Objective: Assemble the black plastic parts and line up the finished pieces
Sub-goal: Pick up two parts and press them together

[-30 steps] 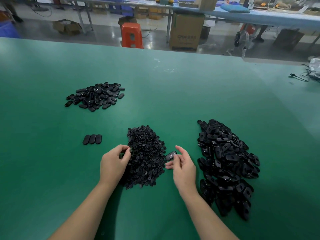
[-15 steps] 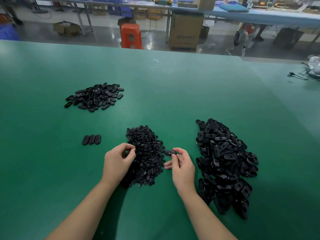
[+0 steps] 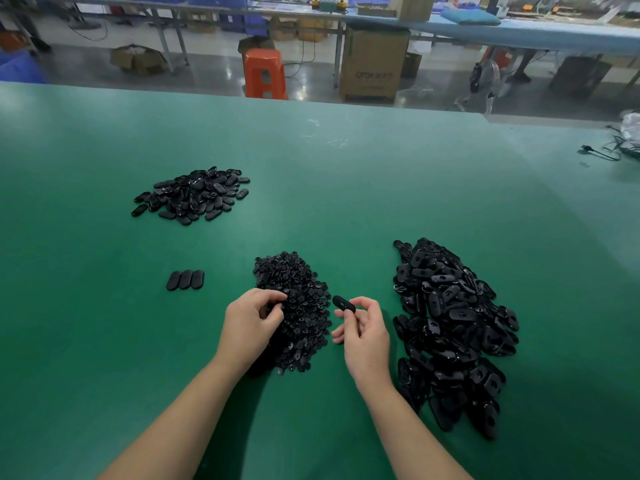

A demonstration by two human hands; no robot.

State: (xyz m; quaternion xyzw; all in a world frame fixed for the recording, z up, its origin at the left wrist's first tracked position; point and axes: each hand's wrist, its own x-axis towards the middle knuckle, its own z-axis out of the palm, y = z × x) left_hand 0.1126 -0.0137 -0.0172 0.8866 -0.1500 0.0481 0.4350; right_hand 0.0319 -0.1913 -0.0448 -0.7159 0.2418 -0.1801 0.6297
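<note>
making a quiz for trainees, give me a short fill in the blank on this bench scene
1. The row of finished black oval plastic pieces holds ____ pieces.
2. The single black oval shell is pinched by the ____ hand.
3. The left hand picks at the ____ of the two near heaps, the pile of small black plastic inserts.
4. The stool beyond the green table is ____.

Missing words: three; right; smaller; orange

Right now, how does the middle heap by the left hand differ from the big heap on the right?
The middle heap is made of small rounded bits; the right heap is made of larger oval shells with slots. The middle heap is smaller and the left hand is picking in it; the right heap is untouched. Both are black, on the green table.
</note>
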